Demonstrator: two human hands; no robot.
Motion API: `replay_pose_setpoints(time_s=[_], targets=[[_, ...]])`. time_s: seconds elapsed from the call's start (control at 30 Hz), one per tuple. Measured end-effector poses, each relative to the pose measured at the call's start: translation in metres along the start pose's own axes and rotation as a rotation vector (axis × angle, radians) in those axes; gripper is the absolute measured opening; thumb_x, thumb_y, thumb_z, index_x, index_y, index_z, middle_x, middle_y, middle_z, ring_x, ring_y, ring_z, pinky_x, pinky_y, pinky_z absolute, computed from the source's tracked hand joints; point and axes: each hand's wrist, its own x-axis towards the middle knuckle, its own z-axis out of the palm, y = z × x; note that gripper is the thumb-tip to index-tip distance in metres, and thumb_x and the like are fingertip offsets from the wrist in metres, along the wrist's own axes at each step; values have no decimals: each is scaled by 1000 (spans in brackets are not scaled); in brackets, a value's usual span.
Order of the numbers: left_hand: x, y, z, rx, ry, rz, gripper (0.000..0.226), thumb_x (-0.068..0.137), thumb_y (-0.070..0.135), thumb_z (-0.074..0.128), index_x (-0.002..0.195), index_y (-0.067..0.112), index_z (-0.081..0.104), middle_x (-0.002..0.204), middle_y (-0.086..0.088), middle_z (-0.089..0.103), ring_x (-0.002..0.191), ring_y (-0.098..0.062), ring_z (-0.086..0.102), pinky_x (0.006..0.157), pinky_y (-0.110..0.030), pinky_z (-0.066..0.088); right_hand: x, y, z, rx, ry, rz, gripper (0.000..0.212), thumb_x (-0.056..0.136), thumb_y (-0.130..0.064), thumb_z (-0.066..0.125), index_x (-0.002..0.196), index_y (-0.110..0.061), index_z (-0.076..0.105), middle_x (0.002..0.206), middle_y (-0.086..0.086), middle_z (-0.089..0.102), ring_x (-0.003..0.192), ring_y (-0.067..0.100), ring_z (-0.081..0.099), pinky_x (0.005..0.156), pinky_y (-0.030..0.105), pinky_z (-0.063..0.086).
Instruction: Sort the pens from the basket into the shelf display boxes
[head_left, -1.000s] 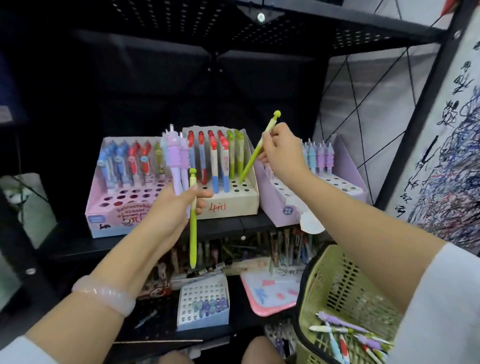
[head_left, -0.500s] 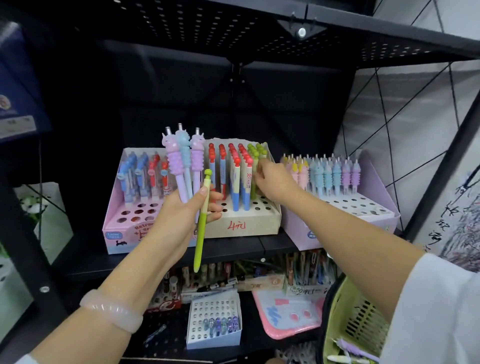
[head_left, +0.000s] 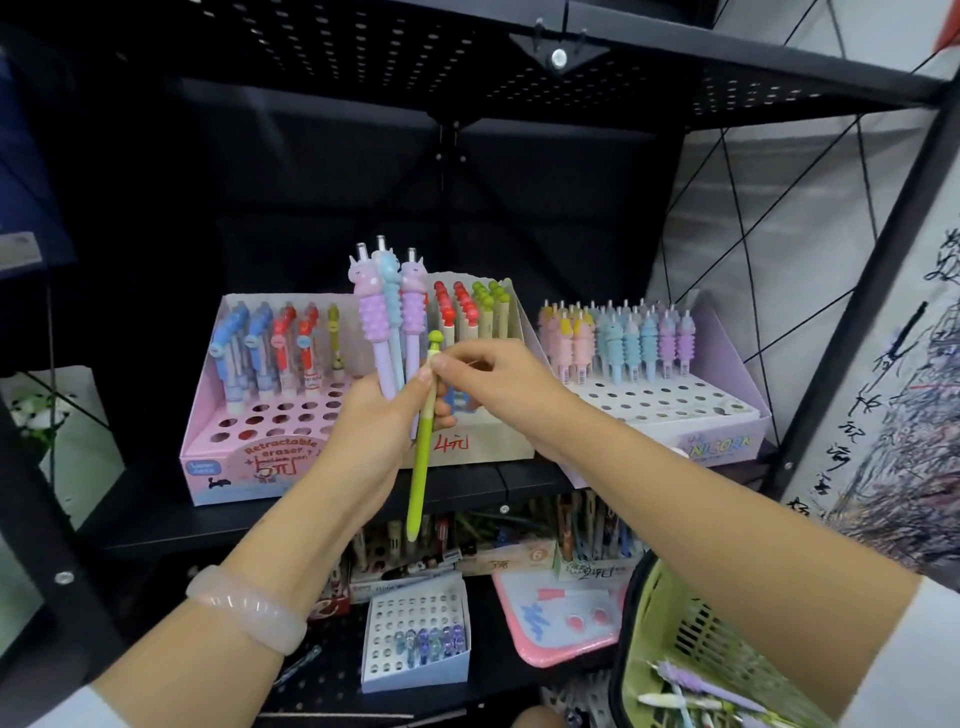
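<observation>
The shelf is made of matt black perforated metal. The display boxes are formed of printed cardboard with a smooth, faintly glossy face. The green pen is moulded in smooth plastic, and the unicorn pens are topped with ribbed, rubbery grips. The basket is made of slotted green plastic. A translucent, glossy bangle is worn.

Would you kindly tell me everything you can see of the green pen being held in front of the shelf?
The green pen is slim and looks like plastic: a lime lower barrel, a paler cream-green upper part, and a small mushroom-like green cap on top. It hangs nearly upright, tip down, before the middle display box. The left hand holds it alongside three unicorn pens, while the right hand pinches it just below the cap.
</observation>
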Motion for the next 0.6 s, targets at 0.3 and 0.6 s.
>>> replay_pose_setpoints(time_s=[0.3, 0.6], targets=[[-4, -17, 9, 12, -98, -75, 17, 96, 12, 46, 92, 3, 59, 67, -7, 61, 54, -12, 62, 56, -22, 55, 4, 3, -15, 218, 232, -33, 12, 92, -18, 56, 83, -22, 62, 78, -6, 61, 75, 6, 58, 63, 15, 49], [9, -17, 4, 163, -25, -24, 18, 96, 15, 46, 94, 12, 63, 78, 0, 62, 65, -9, 60, 57, -20, 54, 24, -1, -58, 71, 574, -69, 21, 97, -18, 47, 76, -17, 49, 68, 0, 61, 54, 5, 62, 55, 20, 53]])
